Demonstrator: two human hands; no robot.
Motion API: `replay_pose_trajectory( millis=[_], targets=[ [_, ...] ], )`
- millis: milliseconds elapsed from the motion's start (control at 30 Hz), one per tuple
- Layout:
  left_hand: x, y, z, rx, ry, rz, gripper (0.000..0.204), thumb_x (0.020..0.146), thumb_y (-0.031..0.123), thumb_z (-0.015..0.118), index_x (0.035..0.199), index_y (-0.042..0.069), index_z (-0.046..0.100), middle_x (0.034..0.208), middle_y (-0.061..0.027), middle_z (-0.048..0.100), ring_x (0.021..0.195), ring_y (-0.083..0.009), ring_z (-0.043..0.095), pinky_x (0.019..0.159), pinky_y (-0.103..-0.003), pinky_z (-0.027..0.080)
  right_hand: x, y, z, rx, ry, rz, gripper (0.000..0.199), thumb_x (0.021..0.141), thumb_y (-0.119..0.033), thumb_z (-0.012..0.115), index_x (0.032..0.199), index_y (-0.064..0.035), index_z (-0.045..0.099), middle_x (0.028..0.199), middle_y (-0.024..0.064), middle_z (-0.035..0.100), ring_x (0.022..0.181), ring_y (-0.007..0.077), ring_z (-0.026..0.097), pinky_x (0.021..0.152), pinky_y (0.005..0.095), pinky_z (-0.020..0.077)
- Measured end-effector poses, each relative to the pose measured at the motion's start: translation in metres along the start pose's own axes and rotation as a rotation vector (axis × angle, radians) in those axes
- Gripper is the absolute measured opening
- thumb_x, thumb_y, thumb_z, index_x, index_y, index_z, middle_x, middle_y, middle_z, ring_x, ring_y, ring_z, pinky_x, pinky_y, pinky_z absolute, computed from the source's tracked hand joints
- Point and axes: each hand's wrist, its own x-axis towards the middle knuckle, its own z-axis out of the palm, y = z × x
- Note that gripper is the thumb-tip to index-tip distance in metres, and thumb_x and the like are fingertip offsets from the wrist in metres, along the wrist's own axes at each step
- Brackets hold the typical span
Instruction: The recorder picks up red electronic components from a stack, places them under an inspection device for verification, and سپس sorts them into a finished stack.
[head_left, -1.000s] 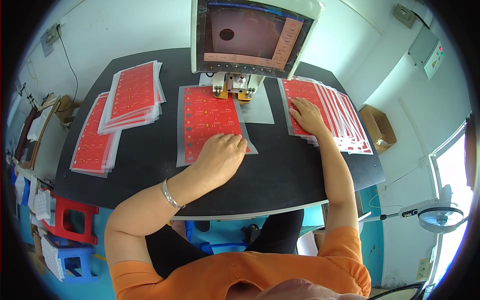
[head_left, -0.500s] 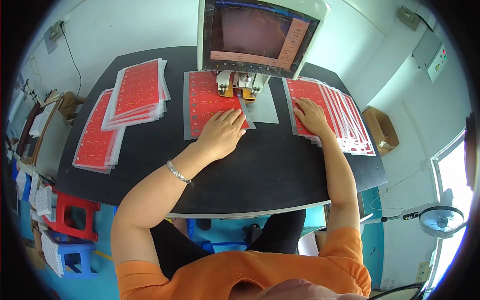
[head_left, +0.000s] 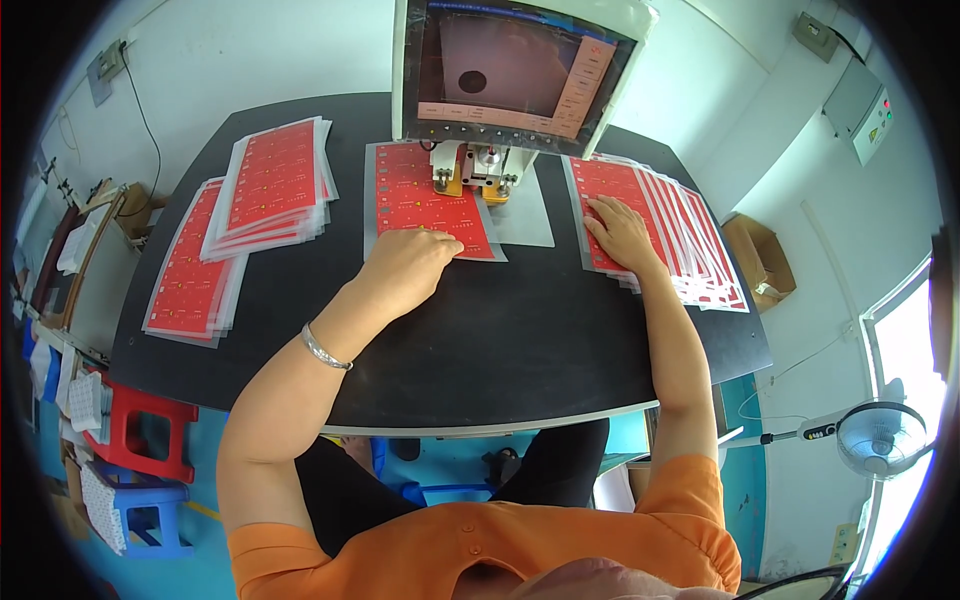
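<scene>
Your left hand (head_left: 408, 268): pressed flat, gripping nothing, on red sheet (head_left: 428, 203) lying under the machine head (head_left: 478, 172) | Your right hand (head_left: 622, 233): flat, fingers spread, on fanned red stack (head_left: 668, 232) | black table (head_left: 520, 330).

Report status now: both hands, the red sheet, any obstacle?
Left hand flat on red sheet under the machine head. Right hand rests on fanned right stack. Nothing in the way.
</scene>
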Motion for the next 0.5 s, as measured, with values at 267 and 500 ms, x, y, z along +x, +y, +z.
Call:
replay_pose_trajectory(
  millis=[267, 500],
  targets=[
    [0.015, -0.029, 0.026, 0.057, 0.083, -0.100, 0.024, 0.090, 0.005, 0.057, 0.107, 0.005, 0.073, 0.108, -0.0105, 0.073, 0.098, -0.0274, 0.070, 0.083, -0.040, 0.057, 0.000, -0.003, -0.001, -0.005, -0.012, 0.013, 0.047, 0.100, -0.040, 0.050, 0.133, -0.0072, 0.059, 0.141, 0.0161, 0.055, 0.134, 0.0323, 0.047, 0.111, 0.0459, 0.0347],
    [0.027, -0.043, 0.049, 0.203, 0.256, -0.083, 0.033, 0.088, 0.005, 0.059, 0.119, 0.005, 0.068, 0.120, -0.0128, 0.061, 0.113, -0.0284, 0.059, 0.088, -0.041, 0.052, 0.000, -0.003, 0.001, -0.009, 0.000, 0.007, 0.047, 0.100, -0.040, 0.051, 0.132, -0.0066, 0.060, 0.140, 0.0173, 0.055, 0.134, 0.0336, 0.048, 0.111, 0.0462, 0.0349]
  ],
)
